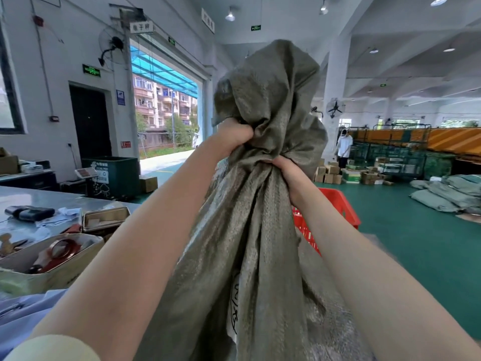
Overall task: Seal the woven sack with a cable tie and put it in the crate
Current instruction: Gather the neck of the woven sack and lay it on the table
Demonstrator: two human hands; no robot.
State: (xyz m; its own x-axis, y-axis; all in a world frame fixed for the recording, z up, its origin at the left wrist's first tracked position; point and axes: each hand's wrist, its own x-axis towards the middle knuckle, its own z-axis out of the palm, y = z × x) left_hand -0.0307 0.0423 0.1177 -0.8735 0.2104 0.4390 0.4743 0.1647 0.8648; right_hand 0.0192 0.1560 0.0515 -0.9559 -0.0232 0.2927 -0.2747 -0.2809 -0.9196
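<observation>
**Woven sack gathered at the neck, no tie visible yet**

Woven sack [250, 243] hangs at centre frame, its bunched top rising toward 12 o'clock. The left hand [234, 136] is fisted on loose cloth at the mouth; the right hand [289, 173] is clenched round the neck just below. Taut folds beneath suggest real weight (contents hidden), while the soft, slick weave may slip. The pinched neck looks the best hold. The red crate [335, 207] waits at 3 o'clock, partly behind the sack.
</observation>
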